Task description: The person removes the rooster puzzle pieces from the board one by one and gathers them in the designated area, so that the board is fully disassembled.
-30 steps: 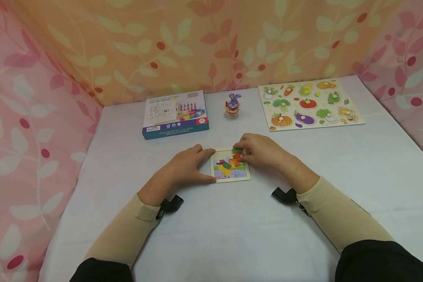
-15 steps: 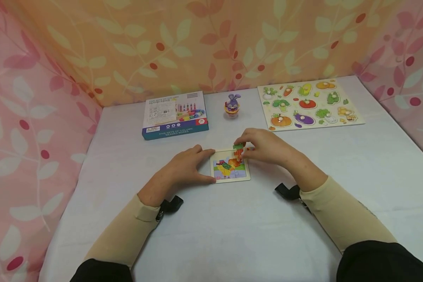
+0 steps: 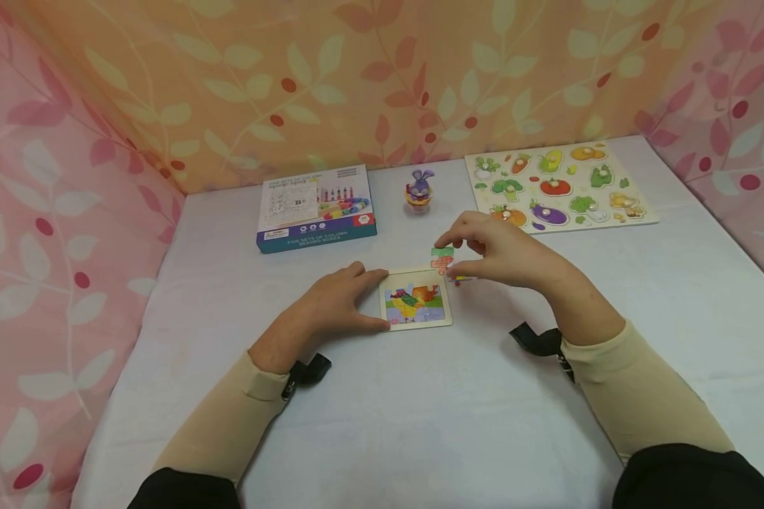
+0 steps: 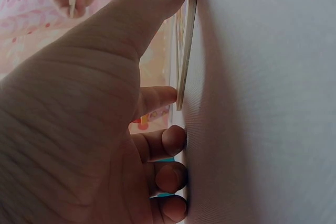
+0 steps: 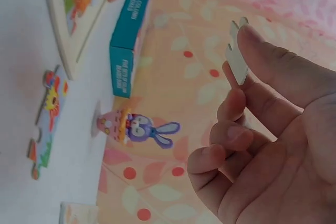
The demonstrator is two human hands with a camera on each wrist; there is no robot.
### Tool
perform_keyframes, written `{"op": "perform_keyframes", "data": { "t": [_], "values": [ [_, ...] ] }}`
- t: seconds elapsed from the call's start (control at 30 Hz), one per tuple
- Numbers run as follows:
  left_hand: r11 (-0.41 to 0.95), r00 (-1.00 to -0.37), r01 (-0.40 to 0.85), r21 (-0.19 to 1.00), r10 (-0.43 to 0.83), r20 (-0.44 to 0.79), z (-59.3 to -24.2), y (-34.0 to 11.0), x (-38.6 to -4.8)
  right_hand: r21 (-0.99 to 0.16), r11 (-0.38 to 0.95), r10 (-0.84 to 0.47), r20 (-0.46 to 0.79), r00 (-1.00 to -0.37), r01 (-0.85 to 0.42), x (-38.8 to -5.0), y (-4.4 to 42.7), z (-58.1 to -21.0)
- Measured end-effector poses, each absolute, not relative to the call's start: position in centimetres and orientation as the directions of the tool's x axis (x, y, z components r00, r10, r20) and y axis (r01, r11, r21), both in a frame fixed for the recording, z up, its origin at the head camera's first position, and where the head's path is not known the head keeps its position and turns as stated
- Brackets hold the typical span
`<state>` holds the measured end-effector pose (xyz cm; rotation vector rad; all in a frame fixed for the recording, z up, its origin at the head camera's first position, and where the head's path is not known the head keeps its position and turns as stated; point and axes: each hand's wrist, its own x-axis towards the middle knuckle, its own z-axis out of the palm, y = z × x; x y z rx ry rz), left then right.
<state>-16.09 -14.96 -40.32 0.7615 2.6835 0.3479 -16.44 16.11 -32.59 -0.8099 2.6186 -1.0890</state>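
Note:
A small square jigsaw board [image 3: 420,326] with a bird picture lies on the white table. My left hand [image 3: 334,302] holds its left side, thumb at the near corner and index finger at the far one. In the left wrist view the board's edge [image 4: 188,51] shows between thumb and index finger. My right hand [image 3: 509,253] pinches a green and orange-red puzzle piece [image 3: 442,257] above the board's far right corner. The right wrist view shows this piece [image 5: 239,59] between thumb and index finger. Another colourful piece [image 5: 51,114] lies beside the board, mostly hidden by my right hand in the head view.
Behind the board lies a teal and white box [image 3: 316,208] of beaded toys. A purple rabbit figure [image 3: 419,191] stands to its right. At the back right is a vegetable peg puzzle [image 3: 560,187]. Patterned curtains [image 3: 382,78] border the table at the back and sides.
My right hand has lifted the green and orange-red piece off the board and moved it up and right. The loose piece beside the board now shows a little. My left hand has stayed put.

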Motion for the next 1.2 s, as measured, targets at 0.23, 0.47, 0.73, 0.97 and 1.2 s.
{"op": "perform_keyframes", "data": {
  "t": [0.23, 0.47, 0.73, 0.97, 1.2],
  "values": [
    [0.827, -0.805, 0.463, 0.32, 0.543, -0.239, -40.3, -15.0, -16.0, -0.697, 0.6, -0.505, 0.05, -0.862, -0.393, -15.9, 17.3, -31.4],
    [0.831, -0.809, 0.45, 0.325, 0.534, -0.246, -40.4, -15.0, -15.9, -0.719, 0.616, -0.454, 0.01, -0.891, -0.322, -15.8, 18.3, -31.0],
    [0.833, -0.808, 0.45, 0.322, 0.533, -0.252, -40.5, -15.1, -15.9, -0.711, 0.629, -0.442, 0.007, -0.897, -0.316, -15.8, 19.5, -30.7],
    [0.831, -0.808, 0.45, 0.326, 0.535, -0.249, -40.4, -15.0, -15.9, -0.697, 0.657, -0.431, -0.034, -0.902, -0.287, -16.3, 21.1, -30.8],
    [0.833, -0.808, 0.449, 0.322, 0.533, -0.251, -40.2, -14.9, -15.9, -0.703, 0.675, -0.425, -0.123, -0.897, -0.223, -17.4, 22.9, -31.3]
  ]
}}
